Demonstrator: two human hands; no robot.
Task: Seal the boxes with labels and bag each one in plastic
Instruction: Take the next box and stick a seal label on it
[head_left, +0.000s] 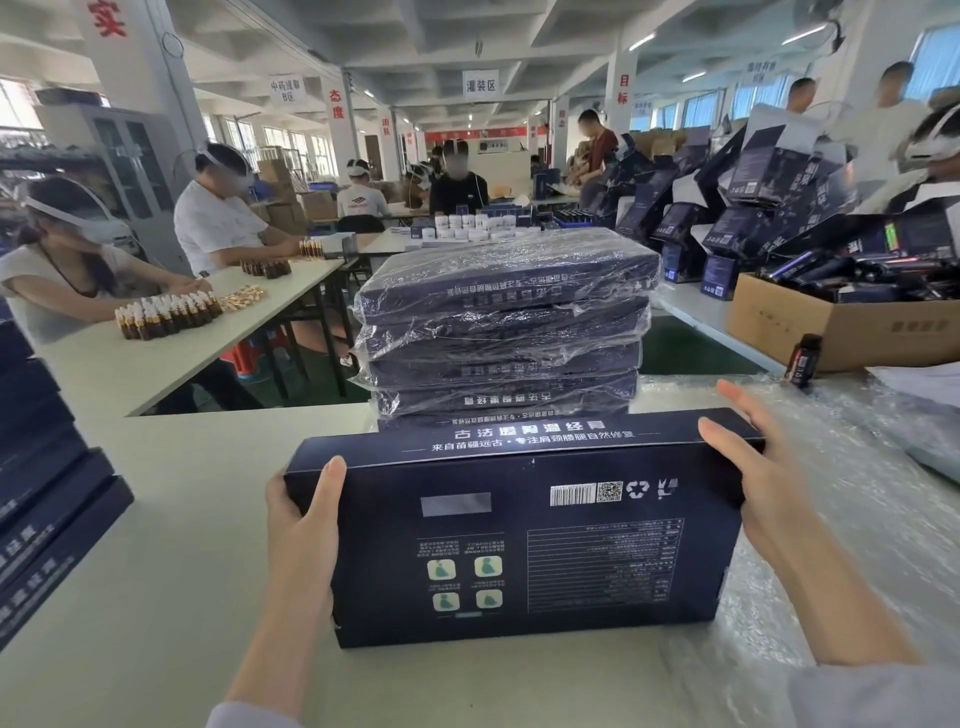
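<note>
Packing factory floor, worktables (171, 364), seated workers (218, 218), stacked boxes (506, 322)

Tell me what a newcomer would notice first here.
A dark flat box is held front and centre, printed back facing the camera, with the left hand gripping its left end and the right hand against its right end. Just behind it stands a stack of plastic-wrapped boxes. An open cardboard carton of dark bottles sits at the right.
</note>
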